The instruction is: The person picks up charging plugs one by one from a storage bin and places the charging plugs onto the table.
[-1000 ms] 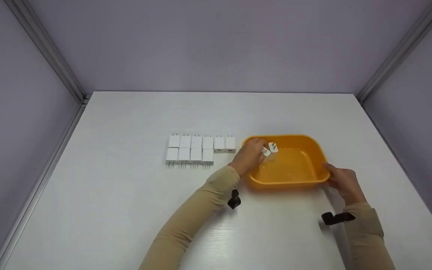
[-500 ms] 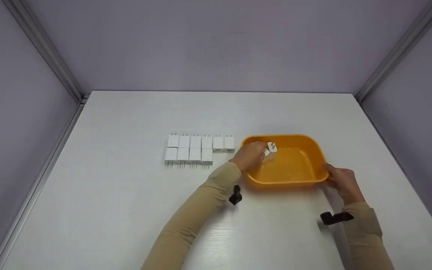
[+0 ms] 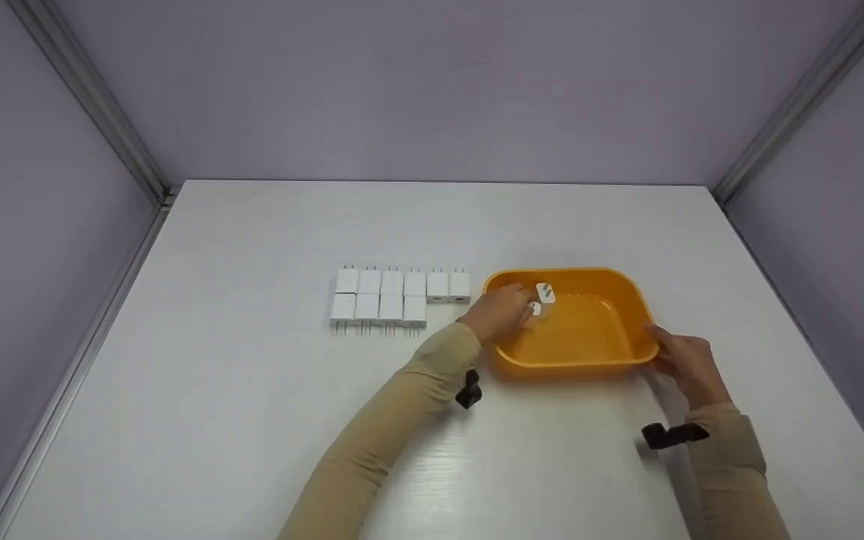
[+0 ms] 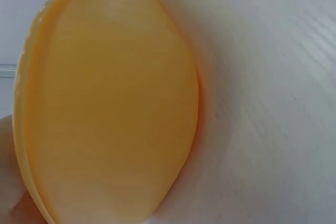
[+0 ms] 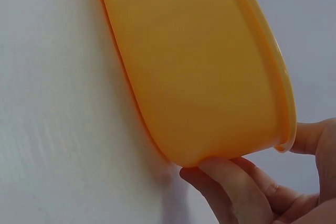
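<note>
An orange plastic basin [image 3: 582,334] stands on the white table. My left hand [image 3: 504,311] reaches over its left rim, and its fingertips pinch a white charger plug [image 3: 535,309] inside. Just beyond it a second charger plug [image 3: 545,292] lies by the back wall with its prongs facing up. My right hand [image 3: 690,366] grips the basin's right front corner; in the right wrist view its fingers [image 5: 236,184] lie under the outer wall and the thumb is at the rim. In the left wrist view the basin wall [image 4: 115,93] hides the left fingertips.
Left of the basin, several white charger plugs [image 3: 380,294] lie in two tight rows, prongs pointing outward. The back row extends further right, close to the basin's left rim. Grey panels [image 3: 432,90] enclose the table [image 3: 214,375] at the back and sides.
Inside the basin, the charger plug at my left fingertips has turned and shifted slightly toward the front. My right hand keeps its grip on the basin, which stays in place.
</note>
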